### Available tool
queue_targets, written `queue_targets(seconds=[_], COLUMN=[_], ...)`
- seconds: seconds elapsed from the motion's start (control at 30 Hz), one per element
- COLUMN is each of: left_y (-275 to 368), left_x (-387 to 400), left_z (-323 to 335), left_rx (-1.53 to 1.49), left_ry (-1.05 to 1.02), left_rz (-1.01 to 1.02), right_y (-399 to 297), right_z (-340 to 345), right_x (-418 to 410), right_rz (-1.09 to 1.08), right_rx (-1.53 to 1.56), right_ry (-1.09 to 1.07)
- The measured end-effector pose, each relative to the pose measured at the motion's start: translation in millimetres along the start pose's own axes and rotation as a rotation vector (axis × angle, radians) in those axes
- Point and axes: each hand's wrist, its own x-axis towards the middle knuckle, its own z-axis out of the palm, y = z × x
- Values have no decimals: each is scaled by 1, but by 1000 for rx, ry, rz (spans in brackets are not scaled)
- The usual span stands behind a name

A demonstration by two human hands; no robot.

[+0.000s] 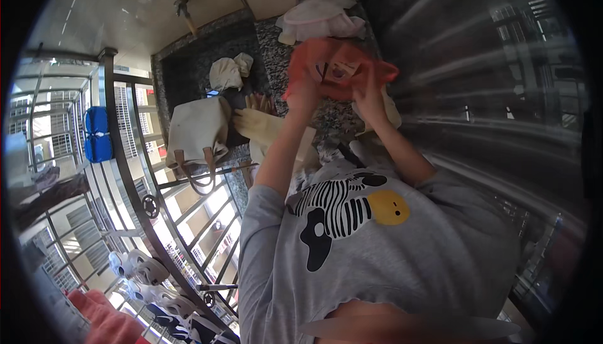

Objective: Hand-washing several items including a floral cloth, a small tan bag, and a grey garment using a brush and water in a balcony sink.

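A red cloth garment [339, 54] with a printed patch is spread between my two hands over a speckled stone counter. My left hand [304, 94] grips its near left edge. At its near right side, my right hand [370, 99] holds the fabric, the fingers partly hidden by it. Behind the red cloth lies a heap of white and pale pink fabric [325, 14]. Cream rubber gloves [259, 125] rest left of my left forearm.
A dark stone sink [188, 68] at the left holds a crumpled cream cloth [226, 73]; a tap [183, 9] is above it. A cream bag with brown handles [198, 127] stands at its near edge. Metal window bars [127, 155] with hanging shoes [141, 268] run along the left.
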Motion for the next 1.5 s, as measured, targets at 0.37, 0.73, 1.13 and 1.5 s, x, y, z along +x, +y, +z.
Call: queue_targets(seconds=[0.37,0.73,1.13,1.5], left_y=[-15,9,31,46], left_x=[68,69,-31,-73], left_z=[-16,-1,24,22], left_rx=[58,24,-117,-216], left_ry=[-292,-477,-392,-373], left_rz=[100,-151,-158,-210], right_y=[16,36,34,25], right_z=[-36,18,-16,-42], right_x=[71,111,20,8], right_rz=[-58,-108,-184,-200], right_rx=[-175,-681,-791,-665], right_ry=[-422,-374,-403,-548])
